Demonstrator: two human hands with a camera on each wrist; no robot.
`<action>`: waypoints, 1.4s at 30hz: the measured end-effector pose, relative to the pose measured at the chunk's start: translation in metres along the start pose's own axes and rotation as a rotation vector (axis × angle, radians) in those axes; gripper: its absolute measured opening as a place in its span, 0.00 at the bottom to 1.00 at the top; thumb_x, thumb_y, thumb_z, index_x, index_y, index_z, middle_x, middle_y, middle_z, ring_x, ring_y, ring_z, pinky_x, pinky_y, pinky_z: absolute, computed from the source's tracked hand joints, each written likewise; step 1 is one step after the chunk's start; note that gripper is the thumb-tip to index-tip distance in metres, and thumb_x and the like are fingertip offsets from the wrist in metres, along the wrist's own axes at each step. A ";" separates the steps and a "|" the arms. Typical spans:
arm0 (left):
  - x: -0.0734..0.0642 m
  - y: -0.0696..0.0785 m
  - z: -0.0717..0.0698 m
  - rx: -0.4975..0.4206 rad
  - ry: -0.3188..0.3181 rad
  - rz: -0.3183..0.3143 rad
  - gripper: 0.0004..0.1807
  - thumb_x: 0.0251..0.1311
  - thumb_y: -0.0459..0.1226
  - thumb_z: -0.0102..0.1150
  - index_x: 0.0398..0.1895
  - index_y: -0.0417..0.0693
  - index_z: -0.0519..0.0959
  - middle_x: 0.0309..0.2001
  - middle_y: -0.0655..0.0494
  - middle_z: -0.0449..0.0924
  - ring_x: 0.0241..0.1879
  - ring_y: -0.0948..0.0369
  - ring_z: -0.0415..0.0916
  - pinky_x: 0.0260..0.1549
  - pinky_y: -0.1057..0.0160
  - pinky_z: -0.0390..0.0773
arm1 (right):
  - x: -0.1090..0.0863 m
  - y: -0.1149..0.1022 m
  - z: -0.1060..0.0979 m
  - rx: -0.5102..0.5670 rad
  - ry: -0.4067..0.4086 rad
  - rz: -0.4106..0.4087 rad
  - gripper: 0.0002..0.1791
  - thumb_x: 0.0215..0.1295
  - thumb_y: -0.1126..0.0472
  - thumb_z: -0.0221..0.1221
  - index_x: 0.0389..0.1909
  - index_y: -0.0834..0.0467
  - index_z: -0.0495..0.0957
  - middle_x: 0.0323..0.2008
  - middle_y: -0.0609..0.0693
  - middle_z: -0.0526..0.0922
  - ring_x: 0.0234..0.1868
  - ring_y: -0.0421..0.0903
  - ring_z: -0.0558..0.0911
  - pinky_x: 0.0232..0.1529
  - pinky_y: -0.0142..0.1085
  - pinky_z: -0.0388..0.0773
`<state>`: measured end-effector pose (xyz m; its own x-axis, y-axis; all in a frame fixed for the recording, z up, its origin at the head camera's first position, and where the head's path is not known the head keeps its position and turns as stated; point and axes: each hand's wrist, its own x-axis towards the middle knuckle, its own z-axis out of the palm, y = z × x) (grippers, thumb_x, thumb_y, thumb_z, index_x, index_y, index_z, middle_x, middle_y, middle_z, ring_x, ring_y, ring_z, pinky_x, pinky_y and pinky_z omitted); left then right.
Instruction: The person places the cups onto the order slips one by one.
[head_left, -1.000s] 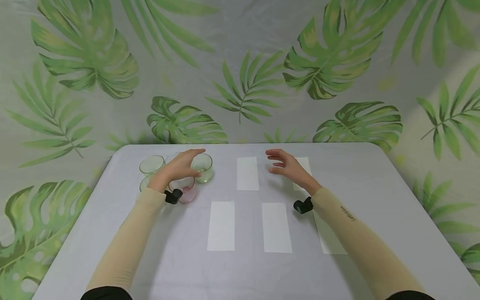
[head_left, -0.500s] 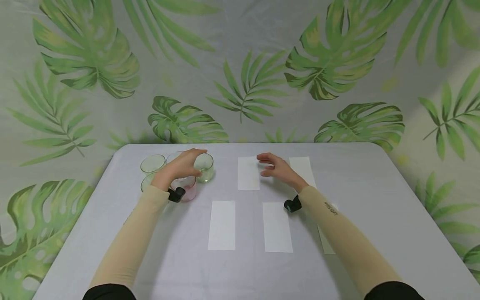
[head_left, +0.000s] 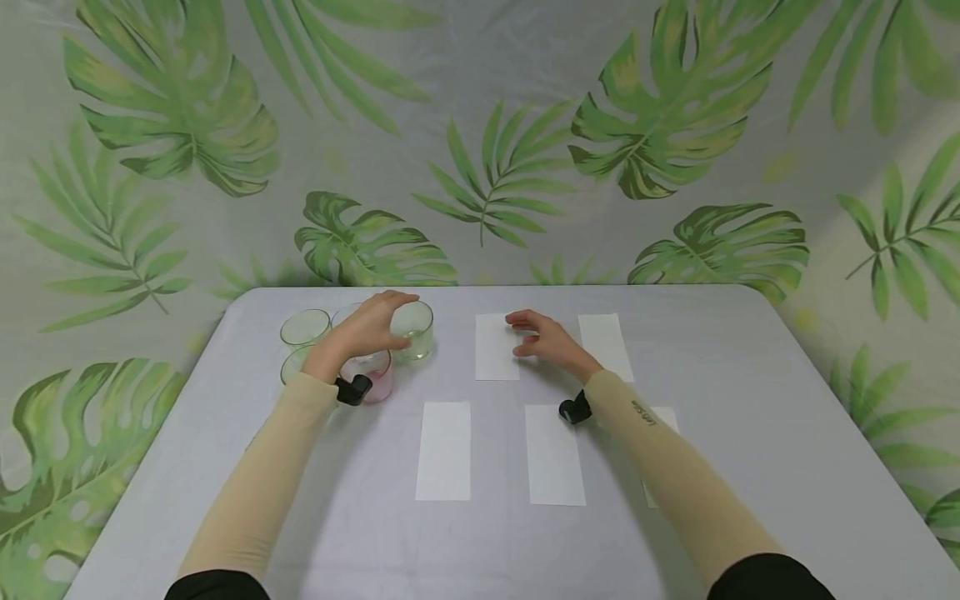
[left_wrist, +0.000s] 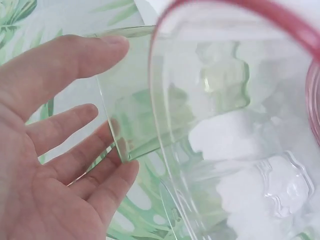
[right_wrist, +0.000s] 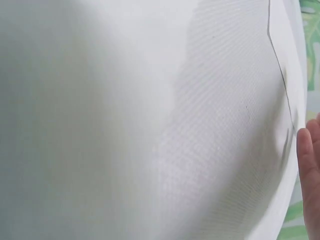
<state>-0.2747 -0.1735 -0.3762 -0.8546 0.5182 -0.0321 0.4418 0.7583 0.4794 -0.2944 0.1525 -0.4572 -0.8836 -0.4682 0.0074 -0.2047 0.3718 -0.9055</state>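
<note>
My left hand [head_left: 363,329] holds a green-tinted drinking glass [head_left: 422,340] at the back left of the table. In the left wrist view its thumb lies along one side of that green glass [left_wrist: 137,105] and the fingertips reach the other. Just under this hand stands a pink glass [head_left: 381,385], whose pink rim is large in the left wrist view. My right hand [head_left: 553,343] hovers with lightly bent fingers over the right edge of a white paper rectangle [head_left: 493,358], holding nothing. Only some of its fingers [right_wrist: 307,165] show at the right wrist view's edge.
Two more green glasses [head_left: 303,327] stand left of my left hand, and another glass is mostly hidden behind it. Several white paper rectangles [head_left: 442,450] lie across the white-covered table [head_left: 375,542]. A leaf-patterned cloth [head_left: 495,75] hangs behind.
My right hand has moved left, from the back right paper to the back middle one. The green glass has shifted slightly right and up with my left hand.
</note>
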 end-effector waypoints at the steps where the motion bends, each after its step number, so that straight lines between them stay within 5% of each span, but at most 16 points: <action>1: 0.000 0.002 0.000 -0.003 0.002 0.006 0.40 0.53 0.34 0.68 0.69 0.36 0.62 0.67 0.36 0.60 0.67 0.40 0.53 0.64 0.42 0.56 | 0.001 0.000 0.001 -0.012 -0.001 0.011 0.32 0.56 0.76 0.63 0.63 0.69 0.65 0.64 0.63 0.67 0.65 0.57 0.66 0.62 0.46 0.67; 16: 0.014 0.025 0.007 -0.044 0.031 0.090 0.41 0.51 0.35 0.68 0.69 0.37 0.62 0.67 0.39 0.61 0.68 0.42 0.53 0.64 0.43 0.56 | 0.005 0.003 0.005 -0.091 -0.049 0.068 0.33 0.56 0.74 0.63 0.64 0.68 0.65 0.64 0.63 0.67 0.66 0.56 0.65 0.64 0.43 0.65; 42: 0.052 0.047 0.045 -0.132 0.078 0.147 0.39 0.51 0.37 0.69 0.67 0.37 0.65 0.65 0.41 0.64 0.66 0.45 0.56 0.65 0.48 0.56 | 0.002 -0.001 0.010 -0.243 -0.073 0.114 0.35 0.56 0.73 0.64 0.65 0.63 0.64 0.66 0.58 0.67 0.68 0.53 0.61 0.68 0.42 0.57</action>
<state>-0.2860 -0.0930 -0.3947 -0.8044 0.5833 0.1127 0.5283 0.6154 0.5850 -0.2917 0.1430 -0.4607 -0.8759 -0.4654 -0.1274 -0.2083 0.6028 -0.7702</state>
